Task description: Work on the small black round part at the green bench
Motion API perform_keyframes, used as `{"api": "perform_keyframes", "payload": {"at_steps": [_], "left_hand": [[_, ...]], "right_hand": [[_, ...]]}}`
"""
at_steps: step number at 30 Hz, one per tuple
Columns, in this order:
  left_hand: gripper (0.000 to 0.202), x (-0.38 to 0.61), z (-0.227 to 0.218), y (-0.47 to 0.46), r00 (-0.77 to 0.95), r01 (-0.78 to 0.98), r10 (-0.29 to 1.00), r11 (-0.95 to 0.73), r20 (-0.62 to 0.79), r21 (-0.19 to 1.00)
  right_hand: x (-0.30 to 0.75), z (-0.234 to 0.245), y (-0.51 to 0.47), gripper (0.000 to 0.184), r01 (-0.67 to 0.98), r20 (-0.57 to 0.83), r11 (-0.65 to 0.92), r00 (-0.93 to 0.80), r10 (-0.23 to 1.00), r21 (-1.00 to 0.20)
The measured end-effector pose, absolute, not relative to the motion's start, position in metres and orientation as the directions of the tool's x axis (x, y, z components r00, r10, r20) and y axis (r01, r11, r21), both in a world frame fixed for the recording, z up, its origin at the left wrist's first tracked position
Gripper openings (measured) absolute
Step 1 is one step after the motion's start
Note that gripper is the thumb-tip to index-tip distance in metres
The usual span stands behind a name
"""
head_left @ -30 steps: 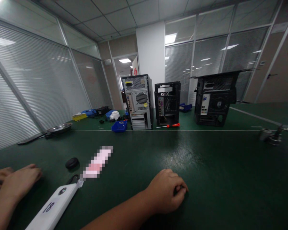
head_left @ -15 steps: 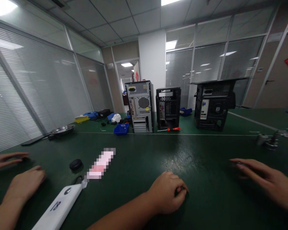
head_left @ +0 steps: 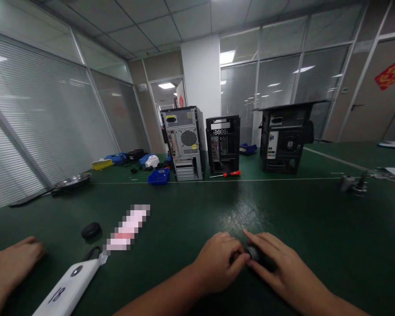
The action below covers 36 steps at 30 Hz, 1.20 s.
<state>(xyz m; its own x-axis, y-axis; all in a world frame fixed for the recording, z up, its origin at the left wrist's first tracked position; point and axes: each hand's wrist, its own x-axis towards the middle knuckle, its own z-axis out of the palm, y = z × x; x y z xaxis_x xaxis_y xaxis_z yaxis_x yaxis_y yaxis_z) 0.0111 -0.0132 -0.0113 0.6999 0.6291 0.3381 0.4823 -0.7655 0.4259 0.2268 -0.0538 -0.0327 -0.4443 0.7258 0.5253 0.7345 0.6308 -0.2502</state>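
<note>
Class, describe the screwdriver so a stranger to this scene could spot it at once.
On the green table, find the middle computer case of three. Just in front of its foot lies the screwdriver, its thin shaft pointing left. Its red handle sets it apart from that black case and the blue tray further left.

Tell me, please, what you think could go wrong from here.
The small grey part sits between the fingers of the right hand, with the left hand close beside it; a fumble might send it across the shiny green tabletop.

The flat dark panel juts past the sides of the rightmost case; if loose, it could slide off when bumped.
</note>
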Motion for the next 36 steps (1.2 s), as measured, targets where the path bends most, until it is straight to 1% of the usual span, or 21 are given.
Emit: {"api": "perform_keyframes", "payload": {"at_steps": [2, 4, 8, 11, 14, 16, 18, 20, 24, 29, 34, 36], "left_hand": [[0.013, 0.012, -0.014, -0.012, 0.695, 0.479, 0.631, -0.764, 0.344, 0.433], [0.011, 0.012, -0.015, -0.011, 0.681, 0.482, 0.645, -0.751, 0.346, 0.452], [0.012, 0.012, -0.013, -0.009, 0.674, 0.493, 0.662, -0.733, 0.327, 0.468], [0.015, 0.012, -0.011, -0.01, 0.703, 0.491, 0.641, -0.75, 0.307, 0.443], [0.019, 0.012, -0.015, -0.009, 0.737, 0.483, 0.598, -0.792, 0.315, 0.373], [0.026, 0.013, -0.021, -0.008, 0.763, 0.475, 0.557, -0.828, 0.328, 0.3], [0.034, 0.014, -0.027, -0.005, 0.791, 0.465, 0.512, -0.859, 0.334, 0.214], [0.037, 0.014, -0.031, -0.003, 0.812, 0.447, 0.472, -0.881, 0.343, 0.154], [0.037, 0.012, -0.033, -0.003, 0.819, 0.42, 0.438, -0.898, 0.37, 0.132], [0.034, 0.011, -0.024, -0.008, 0.814, 0.426, 0.457, -0.889, 0.358, 0.167], [0.028, 0.012, -0.016, -0.012, 0.803, 0.425, 0.476, -0.879, 0.358, 0.215], [0.027, 0.012, -0.016, -0.012, 0.793, 0.431, 0.486, -0.874, 0.368, 0.225]], "right_hand": [[0.232, -0.031, -0.054, 0.057, 0.719, 0.539, 0.657, -0.469, 0.7, -0.228], [0.235, -0.03, -0.054, 0.057, 0.703, 0.531, 0.677, -0.497, 0.687, -0.219], [0.235, -0.03, -0.055, 0.045, 0.698, 0.484, 0.664, -0.498, 0.72, -0.269], [0.234, -0.031, -0.057, 0.04, 0.702, 0.411, 0.639, -0.506, 0.759, -0.315], [0.234, -0.029, -0.058, 0.04, 0.682, 0.335, 0.637, -0.543, 0.77, -0.358], [0.233, -0.026, -0.057, 0.039, 0.678, 0.245, 0.615, -0.567, 0.786, -0.403], [0.232, -0.024, -0.056, 0.034, 0.678, 0.148, 0.587, -0.591, 0.793, -0.442], [0.23, -0.021, -0.056, 0.03, 0.673, 0.101, 0.577, -0.606, 0.789, -0.462], [0.227, -0.019, -0.056, 0.029, 0.668, 0.098, 0.589, -0.62, 0.779, -0.456], [0.226, -0.018, -0.055, 0.028, 0.675, 0.093, 0.59, -0.62, 0.779, -0.444], [0.228, -0.014, -0.061, 0.035, 0.706, 0.169, 0.576, -0.562, 0.81, -0.412], [0.234, -0.008, -0.062, 0.039, 0.732, 0.209, 0.551, -0.513, 0.833, -0.4]]}}
